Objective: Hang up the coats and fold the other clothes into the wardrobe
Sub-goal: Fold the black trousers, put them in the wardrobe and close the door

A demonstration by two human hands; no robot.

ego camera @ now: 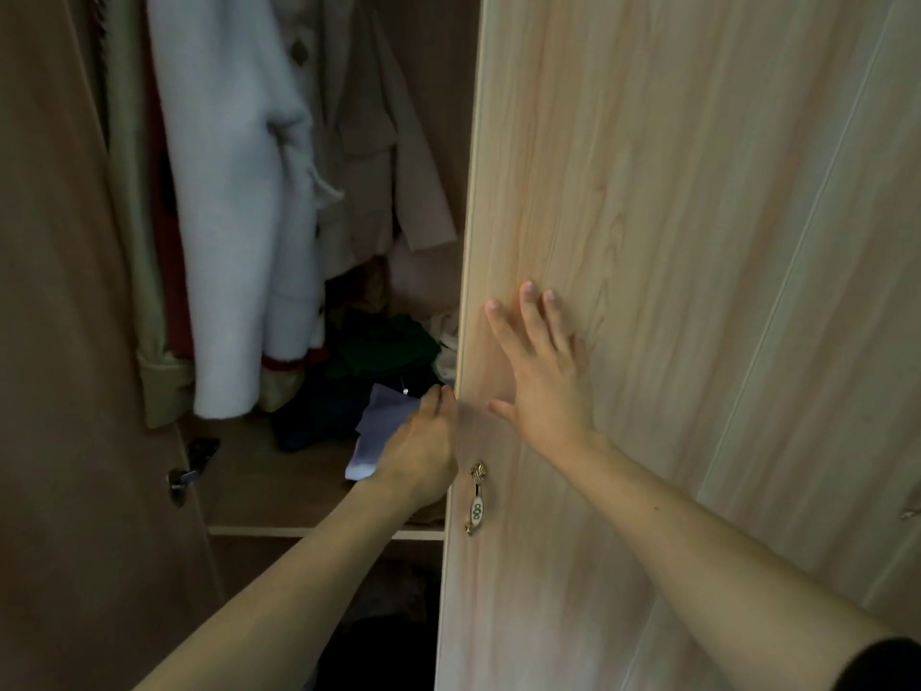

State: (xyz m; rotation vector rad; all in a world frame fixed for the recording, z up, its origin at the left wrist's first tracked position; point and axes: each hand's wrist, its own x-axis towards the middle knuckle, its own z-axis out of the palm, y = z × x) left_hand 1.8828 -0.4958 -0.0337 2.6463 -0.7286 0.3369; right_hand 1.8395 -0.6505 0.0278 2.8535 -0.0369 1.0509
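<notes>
The wardrobe stands open on its left half. My left hand [421, 456] reaches inside at shelf height and is closed around a small pale lilac folded cloth [375, 431]. My right hand [538, 371] lies flat, fingers spread, on the light wood door [673, 241] just above its ornate handle [477, 498]. A white coat [234, 192] and a beige coat [369, 142] hang in the wardrobe. Dark green and navy clothes [379, 351] are piled on the shelf [264, 471] under the coats.
The left door [60, 341] swings outward, with a metal hinge fitting [179, 483] near the shelf. Olive and red garments [144, 241] hang at the far left. Below the shelf is a dark compartment [383, 615] holding more clothes. A second handle [911, 511] shows at the right edge.
</notes>
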